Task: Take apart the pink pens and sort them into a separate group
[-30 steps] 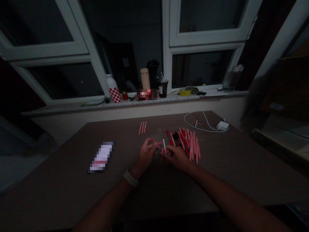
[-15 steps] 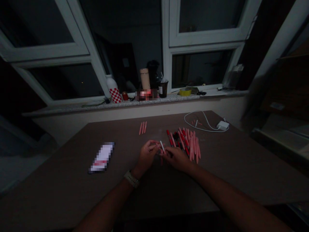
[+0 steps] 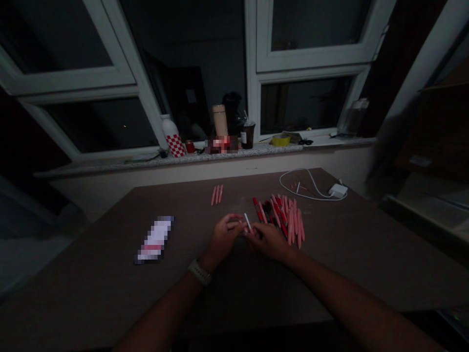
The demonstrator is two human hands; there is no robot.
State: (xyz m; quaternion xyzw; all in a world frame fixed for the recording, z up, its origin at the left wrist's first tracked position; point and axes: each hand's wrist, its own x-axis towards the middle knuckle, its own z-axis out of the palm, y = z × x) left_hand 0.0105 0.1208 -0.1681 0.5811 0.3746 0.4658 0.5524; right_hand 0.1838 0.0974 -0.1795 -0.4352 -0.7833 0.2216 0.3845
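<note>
White tube (image 3: 247, 221): stands tilted above the desk (image 3: 110, 283), between the two hands, its lower end at the fingertips of the right one.
Right hand (image 3: 269, 239): pinches the tube between thumb and fingers, just beside the pen pile.
Left hand (image 3: 225, 234): fingers curled, thumb toward the other hand's fingertips; too dark and small to tell whether it grips anything.
Left wrist: pale watch (image 3: 200, 272), its face out of sight.
Pen pile (image 3: 295, 222): pink, red and black pens lying close together, right of the hands; any print on the barrels is too small to read.
Three pink pens (image 3: 217, 194): side by side near the far edge of the desk.
Phone (image 3: 156, 238): flat at the left, lit screen blurred into blocks, its writing unreadable.
White charger (image 3: 337, 190): at the far right, its cable (image 3: 315, 187) looped around several small pink pieces and a white one.
Dark cup (image 3: 247, 137): on the windowsill (image 3: 205, 157), bearing a white label too small to read.
Checked bottle (image 3: 174, 139): white above, red-and-white squares below.
Beige flask (image 3: 220, 121): upright behind a blurred-out red package (image 3: 222, 143).
Yellow roll (image 3: 281, 141): right of the cup, lettering indistinct.
</note>
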